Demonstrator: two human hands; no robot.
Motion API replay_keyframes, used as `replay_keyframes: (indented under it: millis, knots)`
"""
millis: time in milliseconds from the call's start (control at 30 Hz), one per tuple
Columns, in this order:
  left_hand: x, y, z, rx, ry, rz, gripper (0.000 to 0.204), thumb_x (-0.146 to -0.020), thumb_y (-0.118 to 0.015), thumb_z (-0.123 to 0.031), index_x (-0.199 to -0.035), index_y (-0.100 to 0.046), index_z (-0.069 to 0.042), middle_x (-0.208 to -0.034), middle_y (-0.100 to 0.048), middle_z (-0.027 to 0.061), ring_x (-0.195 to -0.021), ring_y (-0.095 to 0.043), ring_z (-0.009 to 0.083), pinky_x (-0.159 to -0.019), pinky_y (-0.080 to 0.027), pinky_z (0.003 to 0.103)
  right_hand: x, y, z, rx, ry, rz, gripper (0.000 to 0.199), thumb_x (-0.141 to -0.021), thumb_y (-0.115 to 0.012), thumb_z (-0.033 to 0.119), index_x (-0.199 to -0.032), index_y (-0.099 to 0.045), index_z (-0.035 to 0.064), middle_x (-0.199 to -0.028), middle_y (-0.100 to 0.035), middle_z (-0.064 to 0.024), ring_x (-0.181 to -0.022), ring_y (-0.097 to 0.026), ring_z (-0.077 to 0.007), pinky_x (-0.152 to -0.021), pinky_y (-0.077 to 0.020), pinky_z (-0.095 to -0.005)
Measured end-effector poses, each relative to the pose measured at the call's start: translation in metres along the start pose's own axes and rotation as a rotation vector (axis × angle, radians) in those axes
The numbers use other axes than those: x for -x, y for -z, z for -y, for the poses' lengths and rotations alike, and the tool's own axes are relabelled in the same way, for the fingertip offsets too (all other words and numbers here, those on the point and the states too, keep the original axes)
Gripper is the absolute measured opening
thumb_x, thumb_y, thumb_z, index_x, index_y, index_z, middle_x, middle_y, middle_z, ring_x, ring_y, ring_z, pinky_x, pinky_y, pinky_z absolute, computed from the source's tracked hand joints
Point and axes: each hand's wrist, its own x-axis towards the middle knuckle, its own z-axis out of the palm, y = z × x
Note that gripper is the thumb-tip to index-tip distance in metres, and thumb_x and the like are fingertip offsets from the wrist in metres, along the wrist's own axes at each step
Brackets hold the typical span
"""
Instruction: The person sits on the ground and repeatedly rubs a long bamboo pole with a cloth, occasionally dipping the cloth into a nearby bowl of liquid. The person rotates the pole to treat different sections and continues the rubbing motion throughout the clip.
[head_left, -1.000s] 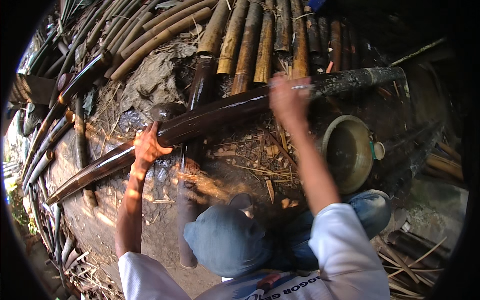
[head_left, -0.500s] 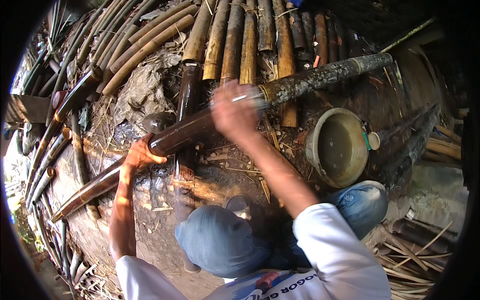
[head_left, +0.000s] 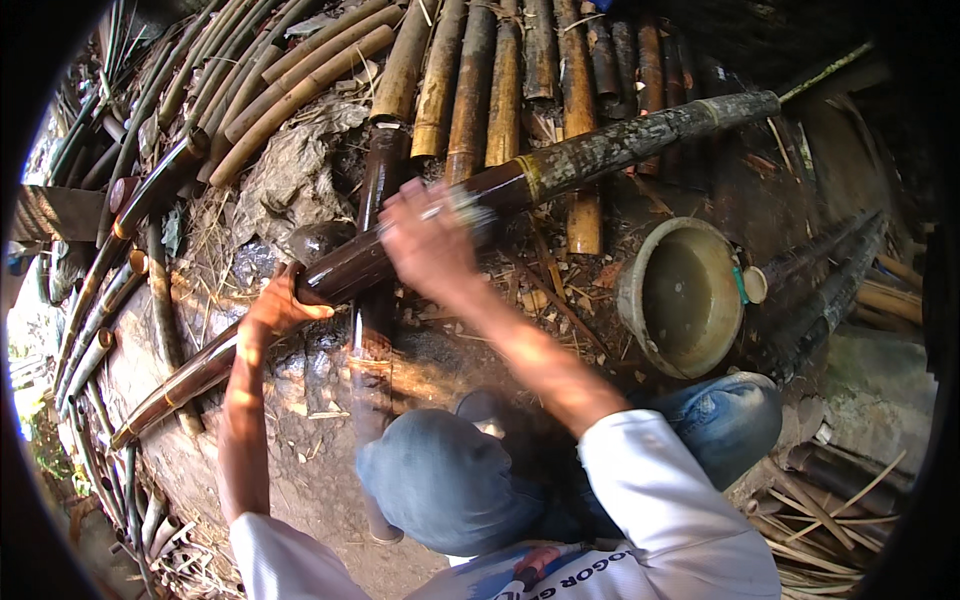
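A long, thick bamboo pole [head_left: 610,150] slants from lower left to upper right, dark and wet along its middle, with pale mottled patches toward its upper right end. My left hand [head_left: 277,306] wraps round its lower part, thumb along the near side. On the wet middle stretch lies my right hand [head_left: 424,238], smeared by motion. Under its fingers shows a blurred silvery scrubbing pad [head_left: 468,214], pressed to the bamboo. Beneath the pole, a dark wet bamboo piece [head_left: 386,165] runs crosswise.
A round basin [head_left: 634,305] of murky water stands right of the pole, beside my knee. Several cut bamboo lengths [head_left: 437,85] lie in a row at the far side. More poles [head_left: 110,300] crowd the left. Split strips [head_left: 830,515] lie at lower right.
My right hand has slid left and down along the pole with the pad, toward my left hand. My left hand keeps its grip in about the same place.
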Motion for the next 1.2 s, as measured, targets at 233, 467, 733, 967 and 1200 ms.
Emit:
replay_keyframes:
  millis: [233,467,733,967,1200]
  knots:
    - [-0.007,-0.033,-0.017,-0.135,0.353,-0.154,0.100,-0.046,-0.098,-0.033,-0.131,-0.055,-0.004,-0.117,-0.067,0.0120,-0.107,-0.066,0.0316,-0.091,-0.048,0.045,-0.056,0.165,-0.218,0.427,-0.497,0.064,0.042,-0.107,-0.038,0.037,-0.121,-0.067,0.0101,-0.150,-0.048,-0.0291,-0.135,-0.047,-0.0497,-0.110,-0.0418,-0.0586]
    - [-0.016,-0.010,-0.008,-0.008,0.392,0.021,0.100,-0.054,-0.095,-0.040,-0.137,-0.053,-0.002,-0.126,-0.066,0.0170,-0.113,-0.065,0.0355,-0.098,-0.050,0.045,-0.025,-0.036,0.071,0.001,0.088,0.123,0.036,-0.098,-0.054,0.026,-0.118,-0.068,-0.0014,-0.132,-0.064,-0.0209,-0.138,-0.049,-0.0381,-0.125,-0.0241,-0.0547]
    - [-0.005,-0.016,0.010,0.307,0.345,0.394,0.119,-0.055,-0.095,-0.054,-0.144,-0.047,0.008,-0.128,-0.068,0.0209,-0.119,-0.066,0.0290,-0.106,-0.050,0.035,-0.016,0.160,-0.183,0.464,-0.616,0.010,0.039,-0.107,-0.040,0.038,-0.123,-0.072,0.0212,-0.162,-0.037,-0.0197,-0.148,-0.034,-0.0426,-0.120,-0.0223,-0.0617]
    - [-0.030,0.008,0.016,0.546,0.443,0.527,0.091,-0.063,-0.098,-0.028,-0.136,-0.055,0.007,-0.102,-0.077,0.0131,-0.094,-0.067,0.0071,-0.090,-0.054,0.026,-0.019,0.065,-0.045,0.337,-0.154,0.344,0.037,-0.104,-0.046,0.031,-0.127,-0.065,0.0088,-0.129,-0.064,-0.0244,-0.119,-0.062,-0.0389,-0.117,-0.0349,-0.0554]
    - [0.003,0.008,-0.011,-0.005,0.397,0.157,0.112,-0.059,-0.093,-0.055,-0.142,-0.048,0.004,-0.120,-0.065,0.0256,-0.115,-0.062,0.0374,-0.102,-0.046,0.044,-0.007,0.065,-0.094,0.408,-0.214,-0.088,0.042,-0.105,-0.048,0.035,-0.137,-0.060,0.0107,-0.144,-0.055,-0.0267,-0.138,-0.045,-0.0489,-0.122,-0.0231,-0.0588]
